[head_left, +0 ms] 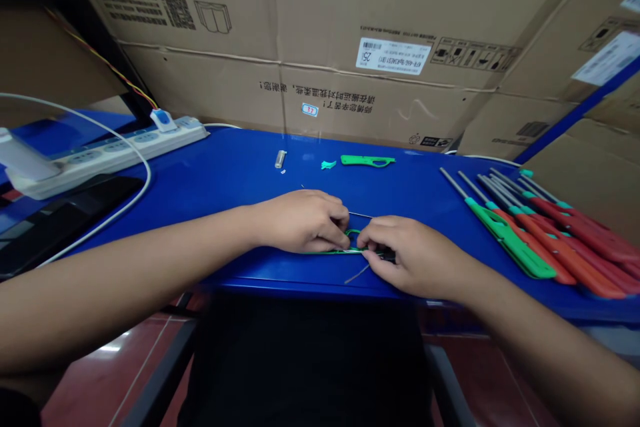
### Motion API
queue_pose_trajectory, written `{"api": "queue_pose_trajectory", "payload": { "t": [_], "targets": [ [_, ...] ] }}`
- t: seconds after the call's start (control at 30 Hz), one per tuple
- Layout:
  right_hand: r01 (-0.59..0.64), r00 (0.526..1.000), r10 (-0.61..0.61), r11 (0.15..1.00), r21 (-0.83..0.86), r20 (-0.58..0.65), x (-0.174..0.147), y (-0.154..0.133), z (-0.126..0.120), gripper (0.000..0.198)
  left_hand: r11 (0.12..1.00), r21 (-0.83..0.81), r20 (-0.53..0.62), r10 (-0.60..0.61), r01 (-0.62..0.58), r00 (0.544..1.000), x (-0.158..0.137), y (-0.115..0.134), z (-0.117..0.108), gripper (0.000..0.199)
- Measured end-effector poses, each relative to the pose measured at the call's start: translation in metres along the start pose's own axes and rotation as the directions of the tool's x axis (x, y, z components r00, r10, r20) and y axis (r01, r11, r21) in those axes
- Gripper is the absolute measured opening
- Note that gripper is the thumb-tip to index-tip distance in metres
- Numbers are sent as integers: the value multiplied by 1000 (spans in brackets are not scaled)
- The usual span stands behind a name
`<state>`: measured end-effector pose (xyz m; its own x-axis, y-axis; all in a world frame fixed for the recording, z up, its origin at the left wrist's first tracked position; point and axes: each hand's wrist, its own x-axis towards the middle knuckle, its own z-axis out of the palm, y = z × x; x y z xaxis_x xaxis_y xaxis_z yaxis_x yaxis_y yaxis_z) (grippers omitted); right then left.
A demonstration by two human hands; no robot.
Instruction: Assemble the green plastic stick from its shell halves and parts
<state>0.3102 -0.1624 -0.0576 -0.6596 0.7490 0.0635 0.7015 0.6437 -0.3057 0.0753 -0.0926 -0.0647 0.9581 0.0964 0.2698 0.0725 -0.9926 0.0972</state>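
At the near edge of the blue desk [240,173], the left hand [303,220] and right hand [415,257] meet fingertip to fingertip, each grip pinched narrow on one green lighter shell [353,243] lying flat between them, a thin metal wire [356,273] poking out toward six o'clock.

The shell sits close to the desk's edge, so I judge a slip of the pinch could flick it or the wire to the floor.

At three o'clock lie the finished red and green gas lighters [545,240]; at twelve, a spare green shell half [367,161].

The cardboard box [320,33] behind reads "AUX", upside down, with Chinese print too small to read.
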Motion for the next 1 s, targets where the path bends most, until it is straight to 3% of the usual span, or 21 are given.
{"api": "queue_pose_trajectory", "payload": {
  "t": [0.2, 0.3, 0.53, 0.73, 1.0],
  "targets": [
    [26, 999, -19, 962, -271, 31, -4, -8, 6, 18, 1000, -23, -6, 7, -7, 1000, 0, -3, 2, 17],
    [81, 996, -70, 950, -303, 47, -4, -7, 5, 18, 1000, -21, -27, 13, -14, 1000, 0, -4, 3, 16],
    [122, 992, -118, 963, -238, 32, -1, -2, -3, 18, 1000, -15, 20, 1, -1, 1000, -1, -4, 3, 21],
    [107, 994, -107, 994, -37, 6, 0, 3, -3, 22, 996, 83, 61, 4, -9, 998, 1, 2, -2, 24],
    [-22, 998, 26, 997, 78, -56, -6, -2, 4, 21, 966, 240, 159, 59, -96, 986, 3, 13, -11, 28]
  ]
}}
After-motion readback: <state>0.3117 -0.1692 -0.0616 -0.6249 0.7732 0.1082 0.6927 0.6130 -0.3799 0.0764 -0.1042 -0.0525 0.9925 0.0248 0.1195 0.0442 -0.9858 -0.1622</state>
